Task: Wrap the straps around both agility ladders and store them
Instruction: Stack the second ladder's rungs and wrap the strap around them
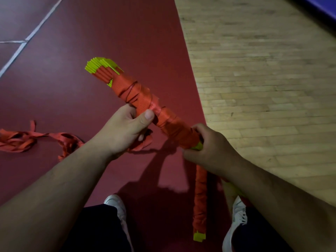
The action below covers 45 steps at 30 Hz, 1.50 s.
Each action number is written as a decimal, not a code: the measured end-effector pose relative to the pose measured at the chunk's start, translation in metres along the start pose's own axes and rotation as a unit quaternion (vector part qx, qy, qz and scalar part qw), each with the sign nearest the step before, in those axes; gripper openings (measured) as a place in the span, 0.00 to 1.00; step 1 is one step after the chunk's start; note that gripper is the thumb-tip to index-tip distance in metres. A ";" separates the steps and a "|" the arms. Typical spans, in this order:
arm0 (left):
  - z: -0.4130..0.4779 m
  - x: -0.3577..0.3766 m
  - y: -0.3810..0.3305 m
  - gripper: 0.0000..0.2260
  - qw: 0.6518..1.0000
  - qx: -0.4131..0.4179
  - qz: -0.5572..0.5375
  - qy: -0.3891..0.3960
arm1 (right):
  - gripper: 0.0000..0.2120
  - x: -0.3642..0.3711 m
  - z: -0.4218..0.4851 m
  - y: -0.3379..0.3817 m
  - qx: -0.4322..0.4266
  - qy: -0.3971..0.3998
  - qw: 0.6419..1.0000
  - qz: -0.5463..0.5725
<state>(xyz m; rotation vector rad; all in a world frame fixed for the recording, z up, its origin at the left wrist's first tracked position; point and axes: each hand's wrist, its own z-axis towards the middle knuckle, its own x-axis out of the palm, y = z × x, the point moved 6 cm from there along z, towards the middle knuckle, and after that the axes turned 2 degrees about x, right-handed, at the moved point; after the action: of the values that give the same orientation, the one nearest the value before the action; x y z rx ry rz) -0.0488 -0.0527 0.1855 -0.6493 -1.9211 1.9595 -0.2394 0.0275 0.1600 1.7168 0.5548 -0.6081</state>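
Note:
I hold a bundled agility ladder (143, 99) slanted in front of me; its yellow-green rungs stick out at the upper left end and orange strap is wound round its middle. My left hand (125, 130) grips the bundle's middle, thumb pressed on the wrapped strap. My right hand (211, 144) grips the lower right end, where a bit of yellow-green shows. Loose orange strap (27, 139) trails from under my left hand across the floor to the left. A second wrapped ladder (200, 202) lies on the floor between my feet, partly hidden by my right forearm.
I stand on a dark red mat (109, 42) with white lines at the upper left. Light wooden flooring (263, 79) runs along the right. A blue edge (323, 8) shows at the top right corner. My white shoes (116, 206) are at the bottom.

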 end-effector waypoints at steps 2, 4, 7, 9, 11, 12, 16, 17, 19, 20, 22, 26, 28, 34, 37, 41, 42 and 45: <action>0.001 -0.001 -0.006 0.33 1.000 0.002 -0.003 -0.006 | 0.18 -0.004 0.002 0.001 0.003 -0.016 1.000 0.004; 0.002 -0.008 -0.009 0.25 0.998 0.010 0.011 -0.065 | 0.17 -0.005 0.003 0.002 0.006 -0.036 0.999 0.003; 0.003 -0.018 -0.005 0.28 0.991 0.007 0.034 -0.132 | 0.17 -0.006 0.002 0.002 0.012 -0.069 0.998 0.001; 0.003 -0.017 -0.002 0.25 0.994 -0.011 0.032 -0.102 | 0.17 -0.009 0.002 0.002 0.013 -0.082 0.997 0.004; 0.001 -0.015 -0.006 0.18 0.998 0.010 0.034 -0.057 | 0.17 -0.013 0.003 0.003 0.011 -0.097 0.995 0.010; -0.001 -0.015 -0.009 0.16 0.997 0.026 0.057 -0.052 | 0.17 -0.015 0.004 0.002 0.012 -0.104 0.994 0.015; -0.001 -0.020 -0.013 0.14 0.983 0.063 0.158 -0.068 | 0.17 -0.016 0.007 -0.001 0.017 -0.114 0.993 0.027; 0.000 -0.021 -0.011 0.16 0.984 0.053 0.154 -0.070 | 0.16 -0.015 0.008 -0.002 0.019 -0.111 0.993 0.026; 0.002 -0.022 -0.007 0.19 0.985 0.028 0.151 -0.077 | 0.16 -0.014 0.008 -0.004 0.021 -0.108 0.994 0.027; 0.002 -0.022 -0.006 0.18 0.983 0.024 0.164 -0.081 | 0.16 -0.014 0.008 -0.005 0.022 -0.108 0.994 0.026; 0.002 -0.022 -0.008 0.14 0.965 0.032 0.243 -0.087 | 0.16 -0.014 0.009 -0.008 0.025 -0.107 0.994 0.023; 0.002 -0.019 -0.010 0.12 0.959 0.030 0.267 -0.084 | 0.16 -0.013 0.010 -0.010 0.031 -0.098 0.994 0.028; 0.002 -0.020 -0.006 0.12 0.965 0.011 0.251 -0.073 | 0.16 -0.013 0.009 -0.009 0.031 -0.094 0.995 0.030; -0.003 -0.003 0.013 0.16 0.993 -0.115 -0.038 0.017 | 0.16 -0.012 0.006 -0.005 0.029 -0.097 0.994 0.037; 0.000 -0.005 0.002 0.19 0.998 -0.058 0.006 -0.021 | 0.13 -0.015 0.004 -0.002 0.034 -0.098 0.991 0.084; 0.003 -0.006 -0.011 0.22 0.999 -0.013 0.039 -0.034 | 0.13 -0.015 0.003 0.003 0.023 -0.105 0.986 0.125; 0.003 -0.004 -0.012 0.23 0.999 -0.011 0.045 -0.021 | 0.14 -0.015 0.003 0.004 0.021 -0.099 0.987 0.129; -0.001 -0.003 -0.014 0.27 0.998 -0.036 0.053 -0.011 | 0.15 -0.014 0.003 0.003 0.023 -0.073 0.989 0.130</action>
<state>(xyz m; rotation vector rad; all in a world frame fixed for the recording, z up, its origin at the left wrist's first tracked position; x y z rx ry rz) -0.0470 -0.0530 0.2001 -0.7659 -2.0176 1.9747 -0.2486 0.0231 0.1711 1.7364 0.2097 -0.5572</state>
